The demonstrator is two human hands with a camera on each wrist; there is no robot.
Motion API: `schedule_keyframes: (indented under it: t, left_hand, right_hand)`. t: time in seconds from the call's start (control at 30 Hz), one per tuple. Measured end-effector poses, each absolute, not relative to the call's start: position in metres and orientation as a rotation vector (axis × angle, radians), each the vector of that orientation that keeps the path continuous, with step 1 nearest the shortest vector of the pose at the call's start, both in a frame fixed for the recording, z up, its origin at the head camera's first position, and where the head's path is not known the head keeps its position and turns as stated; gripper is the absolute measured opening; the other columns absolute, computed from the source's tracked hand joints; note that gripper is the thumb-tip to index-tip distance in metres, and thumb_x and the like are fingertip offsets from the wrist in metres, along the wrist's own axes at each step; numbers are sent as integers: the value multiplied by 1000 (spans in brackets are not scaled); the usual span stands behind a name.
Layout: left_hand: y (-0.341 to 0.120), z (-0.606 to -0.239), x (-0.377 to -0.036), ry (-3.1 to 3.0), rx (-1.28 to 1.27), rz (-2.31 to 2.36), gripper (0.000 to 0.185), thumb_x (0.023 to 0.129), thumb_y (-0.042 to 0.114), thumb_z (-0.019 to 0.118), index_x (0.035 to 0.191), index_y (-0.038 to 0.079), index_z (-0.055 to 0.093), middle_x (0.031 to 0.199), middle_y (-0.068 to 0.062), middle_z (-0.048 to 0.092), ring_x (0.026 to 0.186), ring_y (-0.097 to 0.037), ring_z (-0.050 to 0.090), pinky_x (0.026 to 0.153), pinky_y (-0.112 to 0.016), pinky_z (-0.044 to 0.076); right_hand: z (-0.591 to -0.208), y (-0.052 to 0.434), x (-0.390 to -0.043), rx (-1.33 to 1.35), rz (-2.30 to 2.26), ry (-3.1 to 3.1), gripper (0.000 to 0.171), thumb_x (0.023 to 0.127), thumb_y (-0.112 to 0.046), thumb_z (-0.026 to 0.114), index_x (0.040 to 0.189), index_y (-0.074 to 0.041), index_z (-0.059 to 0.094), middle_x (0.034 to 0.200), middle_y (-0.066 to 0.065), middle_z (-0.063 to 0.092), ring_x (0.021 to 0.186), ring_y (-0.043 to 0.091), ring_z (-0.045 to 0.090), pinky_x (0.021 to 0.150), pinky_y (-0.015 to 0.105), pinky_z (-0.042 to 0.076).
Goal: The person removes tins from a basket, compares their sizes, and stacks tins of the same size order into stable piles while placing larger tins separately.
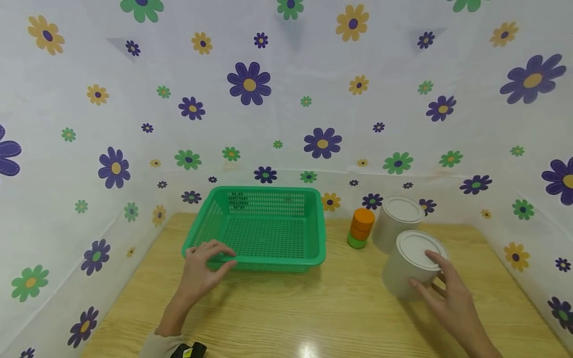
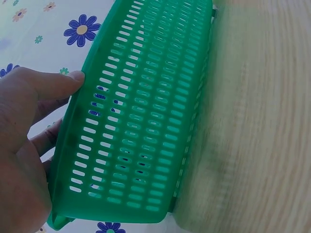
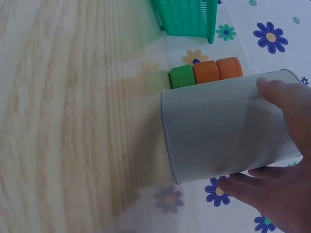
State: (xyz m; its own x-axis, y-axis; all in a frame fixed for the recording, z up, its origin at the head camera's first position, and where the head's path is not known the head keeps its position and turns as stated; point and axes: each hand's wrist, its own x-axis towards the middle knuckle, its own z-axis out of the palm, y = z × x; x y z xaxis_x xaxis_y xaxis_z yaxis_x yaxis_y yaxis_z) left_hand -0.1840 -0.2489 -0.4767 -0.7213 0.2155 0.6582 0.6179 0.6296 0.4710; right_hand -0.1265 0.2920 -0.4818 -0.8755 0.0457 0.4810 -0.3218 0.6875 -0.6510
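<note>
Two white cans stand upright on the wooden table (image 1: 286, 308), long axes vertical, lids up; the near can (image 1: 414, 263) sits at the right, with the right hand (image 1: 447, 293) wrapped around its side. The left hand (image 1: 203, 268) grips the near rim of the green basket (image 1: 264, 228), whose long side runs left-right. A floral cloth (image 1: 286, 99) walls the table.
</note>
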Motion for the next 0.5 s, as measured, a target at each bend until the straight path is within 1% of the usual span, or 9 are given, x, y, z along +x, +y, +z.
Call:
schedule_keyframes:
  t: [0.07, 0.1, 0.17, 0.23, 0.3, 0.33, 0.4, 0.47, 0.5]
  left_hand:
    - [-250, -476, -184, -2307, -645, -946, 23, 79, 12, 89, 95, 23, 76, 99, 11, 71, 95, -20, 63, 87, -54, 23]
    - [-250, -476, -184, -2315, -642, -944, 23, 79, 12, 89, 95, 23, 76, 99, 12, 71, 96, -19, 63, 87, -54, 23]
    - [-251, -474, -184, -2324, -646, -943, 23, 79, 13, 89, 94, 23, 76, 99, 12, 71, 96, -19, 63, 88, -54, 24]
    - [-254, -472, -184, -2329, -659, -950, 22, 79, 12, 88, 95, 22, 76, 98, 11, 72, 95, -18, 63, 87, -53, 24]
    - [-256, -469, -186, -2337, -683, -962, 20, 81, 11, 87, 97, 19, 77, 96, 10, 72, 92, -16, 64, 89, -52, 31]
    - [-258, -466, -186, -2344, -695, -968, 19, 82, 11, 86, 98, 18, 77, 96, 9, 72, 90, -15, 64, 89, -49, 36]
    - [-262, -461, -188, -2375, -699, -981, 17, 87, 11, 83, 101, 16, 76, 97, 9, 71, 88, -11, 63, 83, -39, 45]
    - [-265, -454, -191, -2420, -695, -972, 14, 91, 12, 78, 105, 15, 76, 99, 8, 71, 87, -11, 62, 76, -37, 52]
    - [-266, -449, -193, -2447, -684, -965, 14, 94, 13, 76, 107, 14, 75, 102, 6, 71, 88, -12, 62, 77, -37, 52]
  right_hand:
    - [-480, 294, -125, 214, 1022, -2458, 87, 84, -8, 85, 157, -13, 38, 147, 31, 45, 116, 57, 56, 82, 32, 58]
    - [-478, 294, -123, 212, 1004, -2468, 88, 84, -9, 85, 158, -14, 37, 148, 30, 44, 118, 55, 56, 83, 31, 57]
    - [-474, 296, -121, 204, 984, -2482, 89, 86, -13, 84, 160, -19, 35, 151, 26, 44, 126, 49, 52, 90, 16, 47]
    - [-467, 297, -121, 215, 984, -2470, 87, 89, -13, 82, 161, -20, 34, 152, 24, 43, 133, 47, 46, 102, 27, 44]
    - [-456, 298, -125, 239, 988, -2439, 82, 90, -12, 80, 160, -18, 36, 152, 23, 43, 137, 46, 40, 111, 50, 38]
    - [-450, 299, -127, 251, 986, -2431, 79, 92, -12, 78, 159, -17, 37, 152, 23, 43, 139, 46, 38, 114, 54, 33]
    - [-436, 298, -134, 304, 979, -2411, 74, 93, -11, 75, 158, -15, 39, 153, 24, 42, 141, 48, 36, 106, 75, 25]
    - [-422, 299, -143, 352, 963, -2407, 71, 95, -12, 73, 158, -16, 40, 155, 23, 41, 142, 49, 35, 106, 76, 22]
    - [-415, 299, -147, 373, 953, -2418, 70, 97, -13, 71, 158, -18, 40, 157, 23, 39, 142, 50, 34, 106, 77, 21]
